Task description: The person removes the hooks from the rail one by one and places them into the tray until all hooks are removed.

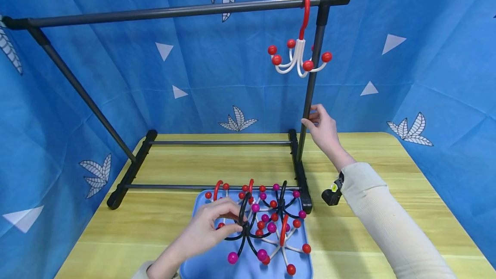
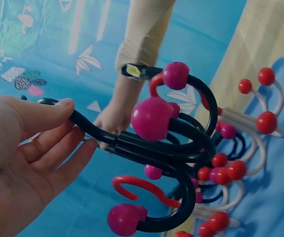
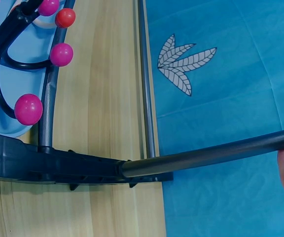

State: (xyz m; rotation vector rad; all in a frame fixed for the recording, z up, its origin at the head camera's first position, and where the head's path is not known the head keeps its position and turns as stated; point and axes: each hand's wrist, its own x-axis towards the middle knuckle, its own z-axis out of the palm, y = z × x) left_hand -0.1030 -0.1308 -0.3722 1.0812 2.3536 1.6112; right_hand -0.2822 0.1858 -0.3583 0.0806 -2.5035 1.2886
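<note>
My left hand (image 1: 211,227) pinches the hook stem of a black multi-arm hanger (image 2: 161,154) with magenta ball tips, held above the blue tray (image 1: 205,266). In the left wrist view, thumb and fingers meet around its curved stem. My right hand (image 1: 323,128) holds the right post (image 1: 309,94) of a black garment rack between thumb and fingers; only part of that hand shows in the right wrist view. From the rack's top bar (image 1: 174,11), near its right end, hangs a white hanger (image 1: 300,53) with a red hook and red balls.
In the tray lie several more hangers, including a white one (image 1: 282,242) with red balls and a black one (image 1: 281,203) with magenta balls. The rack's right foot (image 1: 304,193) stands beside the tray on the wooden table (image 1: 89,236). Blue patterned cloth (image 1: 240,81) hangs behind.
</note>
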